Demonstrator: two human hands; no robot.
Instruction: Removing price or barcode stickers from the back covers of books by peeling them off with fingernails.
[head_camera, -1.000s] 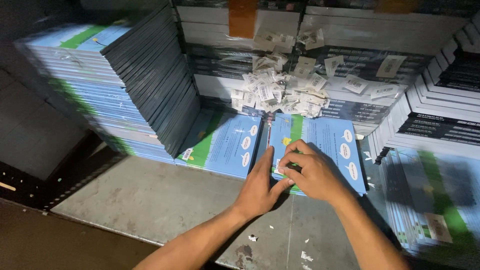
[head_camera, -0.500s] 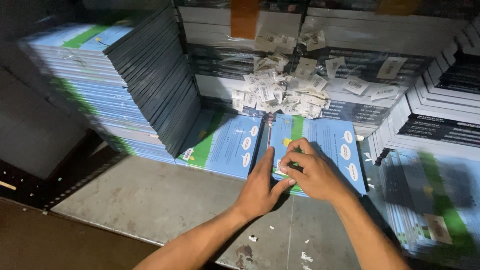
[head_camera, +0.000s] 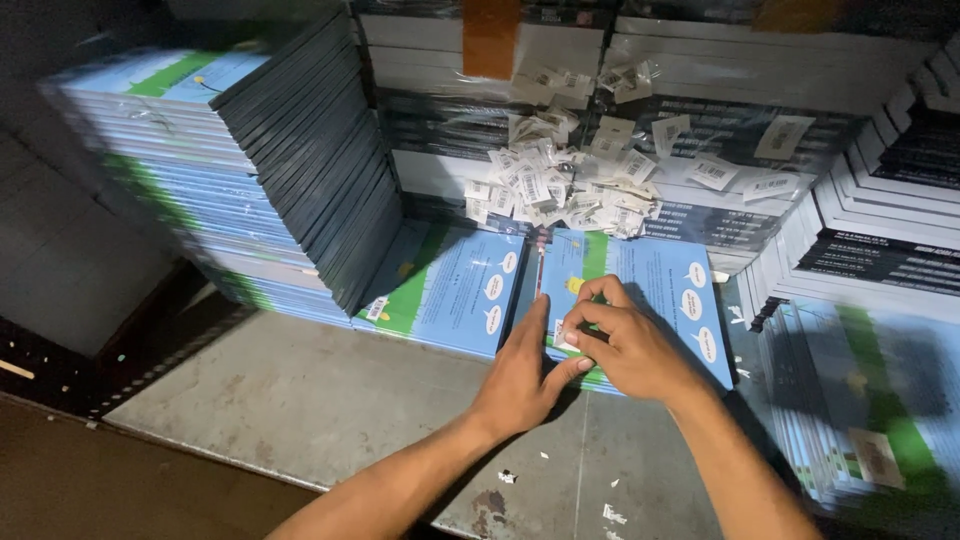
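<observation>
Seen from above, two bare forearms reached onto a grey metal table (head_camera: 300, 400). The left hand (head_camera: 525, 375) lay flat, fingers nearly straight, against the left edge of a blue and green book (head_camera: 650, 290), apparently steadying it. The right hand (head_camera: 625, 345) curled on the cover, thumb and forefinger pinched on a small white sticker (head_camera: 566, 335) at the book's lower left corner, seemingly to work it at that spot. A second matching book (head_camera: 450, 285) lay just beside it to the left. Behind, a heap of loose white labels (head_camera: 570, 180) rested on wrapped bundles. A tall leaning stack of books (head_camera: 230, 170) stood at the far left.
</observation>
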